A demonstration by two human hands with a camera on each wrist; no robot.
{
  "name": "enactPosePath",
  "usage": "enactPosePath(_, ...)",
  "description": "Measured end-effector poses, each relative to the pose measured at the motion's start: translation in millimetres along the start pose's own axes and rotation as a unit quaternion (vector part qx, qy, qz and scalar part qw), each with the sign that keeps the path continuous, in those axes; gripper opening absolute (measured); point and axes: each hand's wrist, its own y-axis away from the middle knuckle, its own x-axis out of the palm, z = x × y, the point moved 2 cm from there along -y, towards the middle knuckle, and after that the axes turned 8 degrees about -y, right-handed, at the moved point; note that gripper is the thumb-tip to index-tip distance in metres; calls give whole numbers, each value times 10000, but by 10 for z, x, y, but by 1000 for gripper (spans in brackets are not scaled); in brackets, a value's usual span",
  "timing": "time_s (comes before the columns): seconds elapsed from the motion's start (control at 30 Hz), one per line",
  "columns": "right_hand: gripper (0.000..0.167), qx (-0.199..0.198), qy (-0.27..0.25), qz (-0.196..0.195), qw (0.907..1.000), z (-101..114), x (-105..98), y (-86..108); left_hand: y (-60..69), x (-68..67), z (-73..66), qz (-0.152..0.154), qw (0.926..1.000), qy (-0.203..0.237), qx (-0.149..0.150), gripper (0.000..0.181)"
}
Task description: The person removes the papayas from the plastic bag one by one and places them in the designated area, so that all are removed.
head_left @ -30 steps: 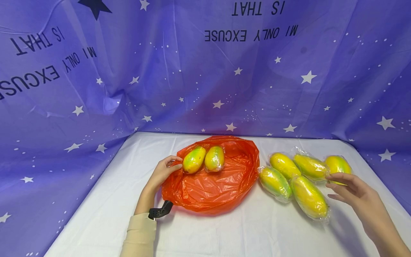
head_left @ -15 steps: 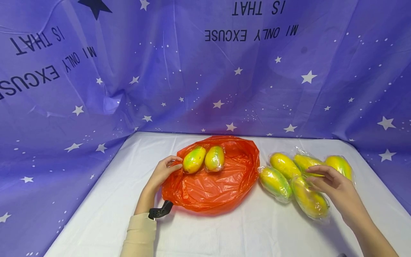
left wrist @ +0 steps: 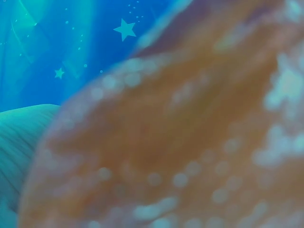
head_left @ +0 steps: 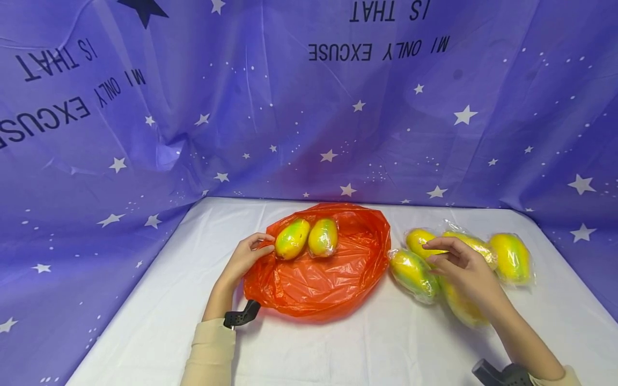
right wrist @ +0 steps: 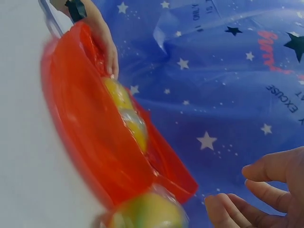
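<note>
Where the desk (head_left: 309, 356) comes nearest, at lower right of the frame, a black wrist mount (head_left: 502, 373) is worn on the right arm. Above it, the right hand (head_left: 465, 271) is held over loose wrapped fruit, thumb and fingers bent but parted, with nothing seen gripped. By it the front fruit (head_left: 457, 306) is partly covered. What counts most, it is judged, is how the left fruit (head_left: 412, 276) lies from those fingertips: it is placed just to their lower left, its long axis slanted from upper left to lower right, roughly in line with the right forearm. It is much nearer to this hand than to the left hand (head_left: 246, 260), whose fingertips are set at the left rim of the red bag (head_left: 328, 287); whether plastic is pinched there cannot be told. The bag is spread at centre, its right rim just beside the left fruit, and two fruits (head_left: 292, 239) are rested toward its upper left. Farther back, right of centre, three more fruits (head_left: 510, 257) are seen.
</note>
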Motion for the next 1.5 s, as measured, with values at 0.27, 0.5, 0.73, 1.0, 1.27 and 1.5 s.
enactPosePath(0.27, 35, 325, -521, 121, 9980, -26, 207, -146, -11, -5, -1, 23, 10000, 2, -10, 29)
enactPosePath(0.5, 35, 290, -102, 245, 9992, -76, 330, -335, -12, -12, -14, 63, 10000, 36, 9, 32)
enactPosePath(0.73, 32, 257, -67, 412, 9988, -182, 480, -495, -14, -5, -9, 96, 9999, -19, 49, 34)
enactPosePath(1.0, 32, 404, -216, 552, 9974, -216, 676, -642, -26, -9, 10, 32, 9999, -110, -6, 31)
enactPosePath(1.27, 36, 923, -547, 648, 9921, -308, 922, -751, 112, -21, -209, 150, 9997, -163, -39, 31)
enactPosePath(1.5, 41, 864, -302, 824, 9924, -419, 1056, -833, 13, 1, -30, 73, 9999, -112, -4, 32)
